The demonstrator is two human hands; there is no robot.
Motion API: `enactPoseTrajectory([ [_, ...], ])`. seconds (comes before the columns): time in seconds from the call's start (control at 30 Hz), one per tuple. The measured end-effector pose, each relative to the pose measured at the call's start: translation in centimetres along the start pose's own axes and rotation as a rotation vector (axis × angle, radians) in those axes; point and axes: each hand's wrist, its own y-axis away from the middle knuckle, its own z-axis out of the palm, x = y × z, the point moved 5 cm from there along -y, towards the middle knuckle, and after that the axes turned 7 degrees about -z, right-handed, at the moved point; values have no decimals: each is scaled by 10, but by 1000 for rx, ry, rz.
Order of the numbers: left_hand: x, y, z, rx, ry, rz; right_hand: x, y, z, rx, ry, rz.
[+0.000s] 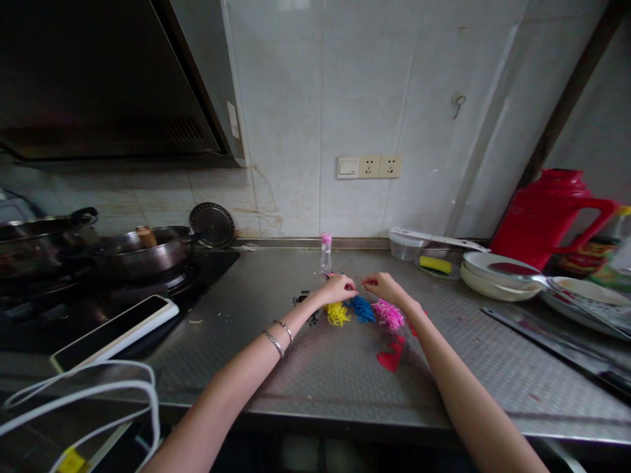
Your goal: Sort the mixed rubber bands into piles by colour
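Note:
My left hand (339,289) is held over the counter with its fingers pinched together, just above a yellow pile of thin stringy bands (338,315). Facing it, my right hand (387,288) is also pinched, above a pink pile of bands (390,316). Anything between the fingertips is too small to make out. A blue pile of bands (363,310) lies between the two hands. Black bands (302,299) show partly behind my left wrist. A red packet-like piece (392,355) lies nearer the front. Behind the hands stands a small clear bottle with a pink cap (326,252).
At left, pans (142,256) sit on the stove, with a white device (116,332) and its looping cable in front. At right are stacked bowls (497,276), a yellow sponge (435,265), a long knife (542,341) and a red thermos jug (539,220).

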Motion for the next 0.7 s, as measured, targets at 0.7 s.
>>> enactPoseTrajectory([
  [0.7,-111,48,-67,347,266,-406,-23,-18,35,10,-16,-5],
])
